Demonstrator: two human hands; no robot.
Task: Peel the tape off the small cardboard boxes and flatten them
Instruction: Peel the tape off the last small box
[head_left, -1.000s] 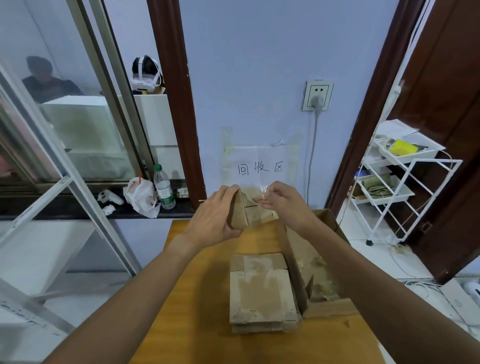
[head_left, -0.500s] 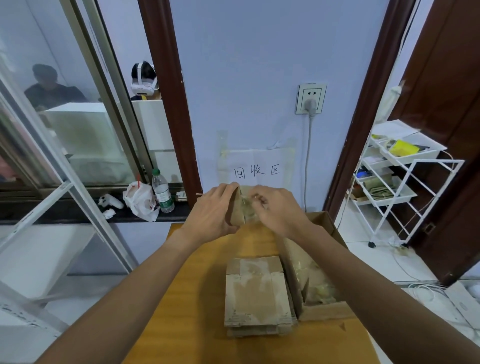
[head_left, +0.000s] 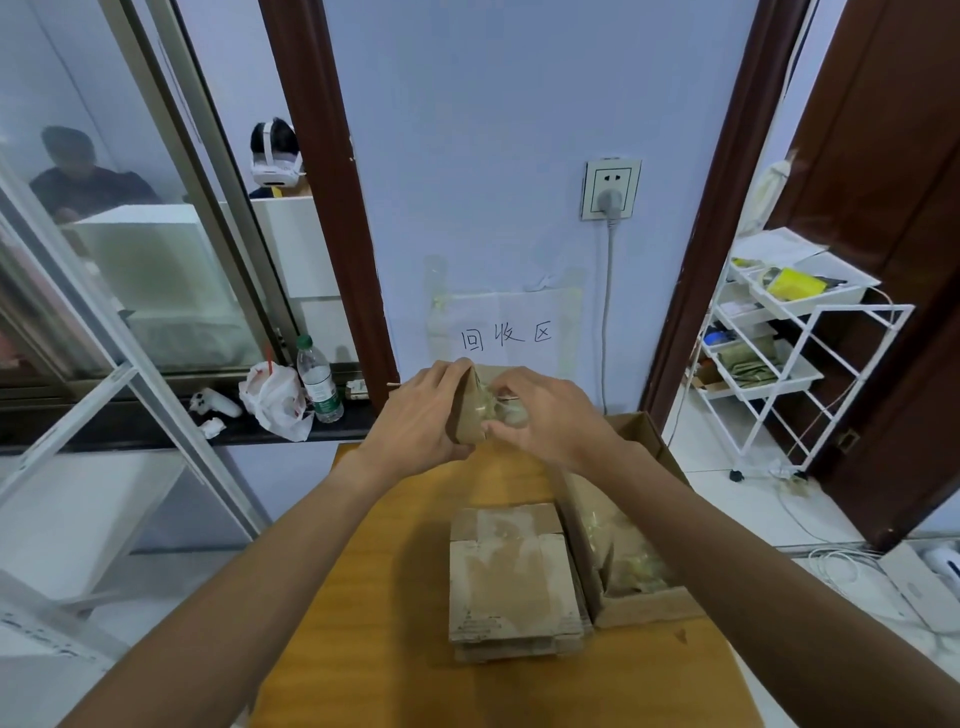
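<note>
Small cardboard box (head_left: 467, 422) at frame centre, gripped in left hand (head_left: 420, 423); tape (head_left: 491, 403) pinched by right hand (head_left: 556, 422). Likely to snap or tear cardboard if yanked.

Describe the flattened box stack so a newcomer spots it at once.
Find the wooden table below the wall socket. On it, just left of the open carton, lies the flattened box stack. It alone is flat, layered sheets; the carton stands open.
</note>
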